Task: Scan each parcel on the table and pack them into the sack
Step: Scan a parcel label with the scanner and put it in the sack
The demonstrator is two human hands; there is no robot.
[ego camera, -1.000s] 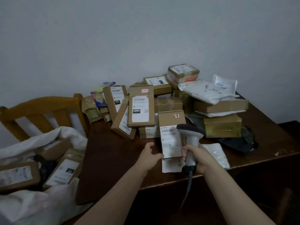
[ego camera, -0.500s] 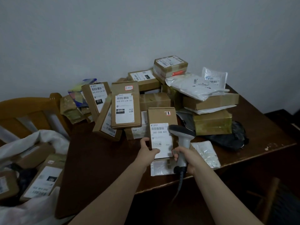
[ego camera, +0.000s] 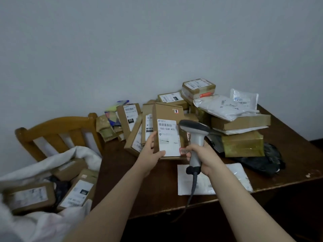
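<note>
- Above the near middle of the table [ego camera: 122, 175], lifted clear of the far pile [ego camera: 241, 123]: brown parcel [ego camera: 166, 113], gripped at its lower left corner by the left hand [ego camera: 148, 154], thumb on the label face, fingers round the left edge.
- Just right of it: right hand [ego camera: 203, 157] curled round the scanner [ego camera: 195, 135] grip, head beside the label's right edge.
- Upright, long axis vertical; label [ego camera: 168, 138] facing near, barcode at its top.
- Best to angle the barcode squarely at the scanner head, hold steady, then drop into the sack [ego camera: 57, 158], near left.
</note>
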